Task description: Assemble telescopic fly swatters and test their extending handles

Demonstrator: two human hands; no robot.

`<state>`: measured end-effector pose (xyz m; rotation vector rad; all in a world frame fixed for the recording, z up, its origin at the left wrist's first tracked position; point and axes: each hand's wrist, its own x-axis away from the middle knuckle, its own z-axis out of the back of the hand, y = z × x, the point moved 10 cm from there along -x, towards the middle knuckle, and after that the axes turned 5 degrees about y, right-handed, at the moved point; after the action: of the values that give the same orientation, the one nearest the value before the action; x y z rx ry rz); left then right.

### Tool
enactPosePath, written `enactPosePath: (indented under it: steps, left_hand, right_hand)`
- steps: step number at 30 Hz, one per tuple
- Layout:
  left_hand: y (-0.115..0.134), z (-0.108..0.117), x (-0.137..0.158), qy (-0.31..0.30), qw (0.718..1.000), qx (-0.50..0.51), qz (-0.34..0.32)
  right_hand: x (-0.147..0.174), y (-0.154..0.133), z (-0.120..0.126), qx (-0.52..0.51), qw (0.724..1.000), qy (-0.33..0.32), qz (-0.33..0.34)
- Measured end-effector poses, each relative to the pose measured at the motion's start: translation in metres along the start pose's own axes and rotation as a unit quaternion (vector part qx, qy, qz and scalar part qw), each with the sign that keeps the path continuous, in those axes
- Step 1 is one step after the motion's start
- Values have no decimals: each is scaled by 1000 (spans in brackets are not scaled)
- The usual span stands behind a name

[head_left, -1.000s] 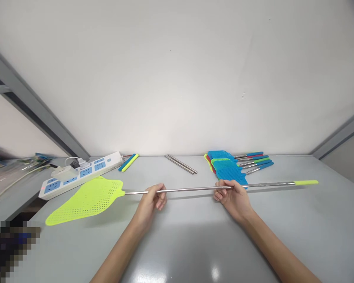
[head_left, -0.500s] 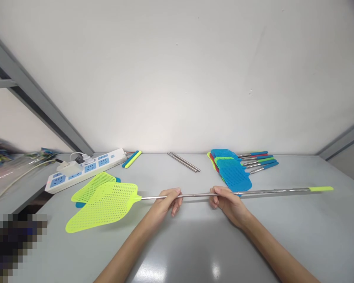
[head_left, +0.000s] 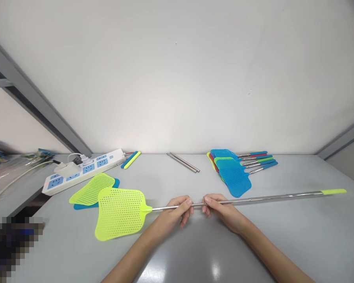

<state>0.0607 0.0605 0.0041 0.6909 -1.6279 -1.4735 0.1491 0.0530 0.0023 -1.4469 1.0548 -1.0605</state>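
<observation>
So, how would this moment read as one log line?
left hand: holding yellow swatter | right hand: holding same swatter | hands: close, not touching | table: swatter pile, two metal tubes, power strip

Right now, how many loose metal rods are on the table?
2. The left rod and the right rod lie side by side on the table, near the wall. None seem hidden.

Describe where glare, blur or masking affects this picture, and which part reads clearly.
Head view, bottom edge: two bright glare spots on the grey tabletop; head view, left edge: plastic bags look smeared; head view, lower left: a pixelated patch hides its contents; head view, left of centre: the held yellow-green swatter shows its mesh holes clearly.
</observation>
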Motion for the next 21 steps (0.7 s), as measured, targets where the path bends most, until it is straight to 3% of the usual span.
enactPosePath:
  steps: [5,12,17,21]
  left_hand:
    - [-8,-7,0,-32,997,57,42]
    - [-9,-6,-1,-29,993,102,43]
    - [-3,-11,5,-62,996,63,31]
    - [4,-20,13,-110,993,33,17]
  right_hand:
    - [1,2,-6,-2,1000,-13,-13]
    - [0,7,-5,-53,998,1,-35]
    - [0,11,-7,-93,995,13,-46]
    - [3,20,-22,-158,984,-35,-79]
